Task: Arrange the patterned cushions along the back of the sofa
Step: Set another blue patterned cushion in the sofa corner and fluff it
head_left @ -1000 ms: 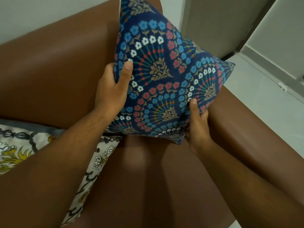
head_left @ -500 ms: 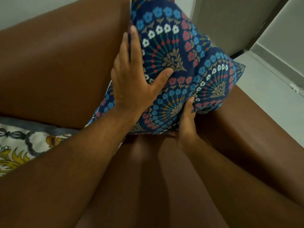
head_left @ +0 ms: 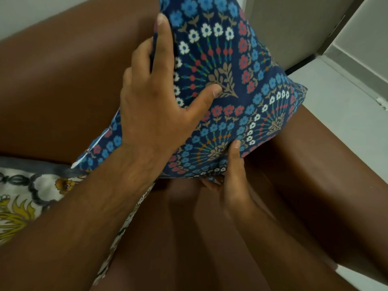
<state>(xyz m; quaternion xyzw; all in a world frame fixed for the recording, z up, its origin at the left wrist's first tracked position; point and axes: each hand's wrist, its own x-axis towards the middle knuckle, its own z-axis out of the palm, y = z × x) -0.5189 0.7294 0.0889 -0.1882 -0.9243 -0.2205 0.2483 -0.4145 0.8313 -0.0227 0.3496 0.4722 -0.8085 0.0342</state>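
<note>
Cushion fabric in navy blue, printed with fans of blue, red and white flowers and tan leaf sprigs, is filling the upper middle of the view: this square patterned cushion point(head_left: 226, 85) is standing tilted on one corner at the right end of the glossy brown leather sofa point(head_left: 63, 85), leaning toward the backrest where it is meeting the right armrest point(head_left: 327, 164). The left hand point(head_left: 155, 110) is lying spread wide and flat against the cushion's left side, fingers reaching up along its edge and thumb pressing onto the printed face, so it is bracing rather than pinching. The right hand point(head_left: 233, 181) is cupping the cushion's lowest corner from beneath, thumb pointing up over the front of the fabric and the other fingers curling under, mostly hidden. A second cushion, white with grey chain borders and yellow floral motifs point(head_left: 27, 196), is lying flat on the seat toward the sofa's left side, partly covered by the left forearm, its near edge running just beside the blue cushion's lower left corner. Pale floor tiles point(head_left: 336, 114) and a grey wall panel point(head_left: 294, 28) are showing beyond the right armrest.
</note>
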